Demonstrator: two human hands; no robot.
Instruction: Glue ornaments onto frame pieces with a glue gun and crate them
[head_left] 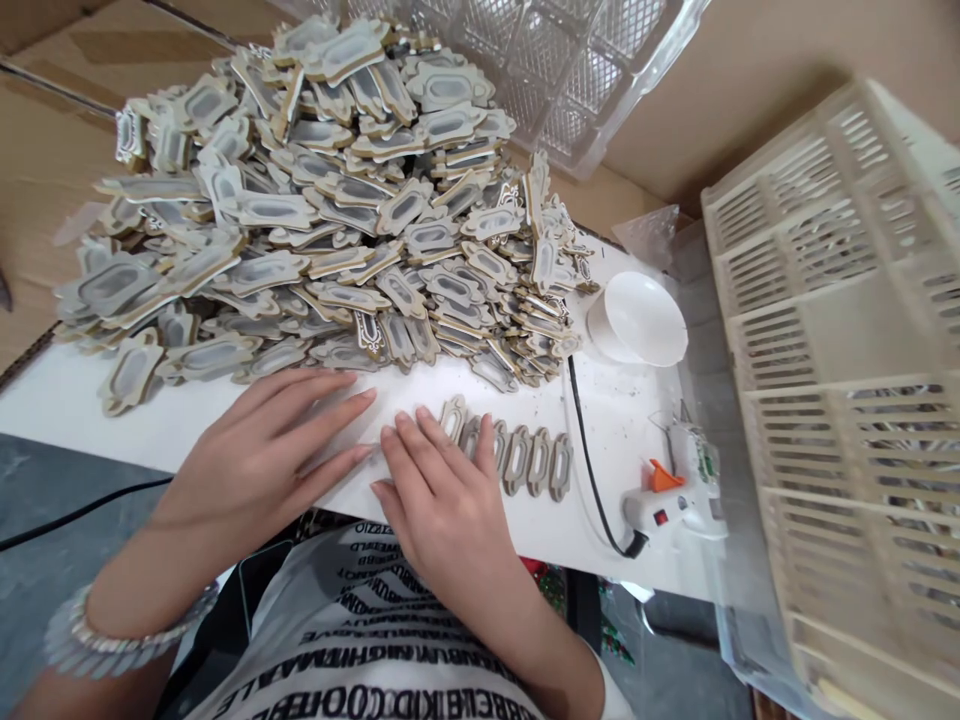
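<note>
A large heap of small ornate frame-shaped plaques (352,240), grey with tan edges and a long recess in each, covers the back of the white table (616,410). My left hand (259,445) lies palm down at the front edge of the heap, its fingers spread and nothing visible in them. Beside it, my right hand (450,490) is stretched out flat over the left end of a short row of the same plaques (538,462). Its fingertips reach one standing at the row's left end. Part of the row is hidden under those fingers.
To the right lie a white glue gun (675,508) with an orange trigger and a black cord (589,450). A white bowl (645,320) stands behind it. A beige slotted crate (825,390) rises at the right, and a clear compartment tray (562,70) is at the back.
</note>
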